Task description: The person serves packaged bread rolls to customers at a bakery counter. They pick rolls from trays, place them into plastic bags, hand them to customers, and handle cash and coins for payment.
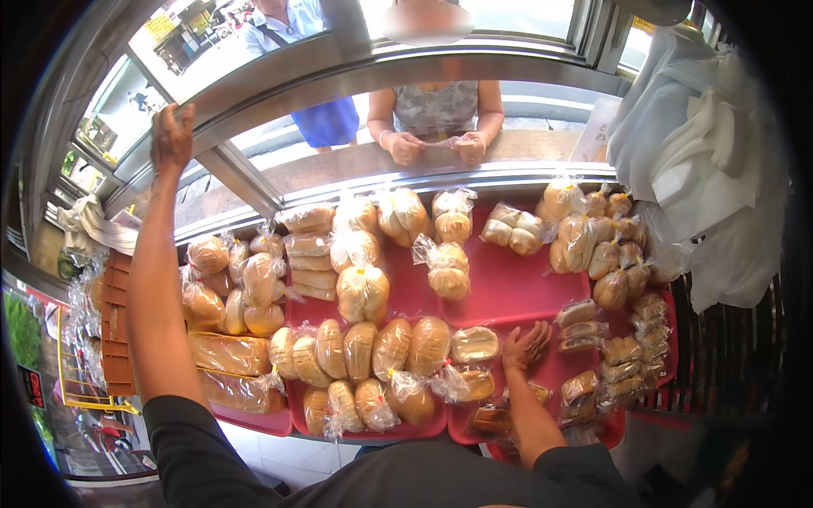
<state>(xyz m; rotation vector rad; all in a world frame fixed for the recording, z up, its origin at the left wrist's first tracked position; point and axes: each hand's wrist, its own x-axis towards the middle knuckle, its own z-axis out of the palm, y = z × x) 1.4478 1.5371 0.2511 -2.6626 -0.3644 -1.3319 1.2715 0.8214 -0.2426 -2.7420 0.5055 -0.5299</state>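
Note:
My left hand (172, 138) is raised at the upper left, its fingers curled over the metal window frame (212, 108). Low over the red trays (535, 292), my right hand (527, 347) has its fingers stretched out and nothing in them. To its left lies a bagged pale bun (475, 345); on its right are small bagged rolls (578, 315). My right forearm partly covers another small bread pack (529, 392). Bagged round buns (362, 292) and wrapped long loaves (229, 353) fill much of the trays on the left.
White plastic bags (686, 152) hang at the right, beside dark slats (737, 356). Beyond the counter ledge (339, 169), a person (436, 110) holds something small and clear in both hands. Another person (326, 123) in blue stands outside. A brown plastic crate (117, 322) is at the left.

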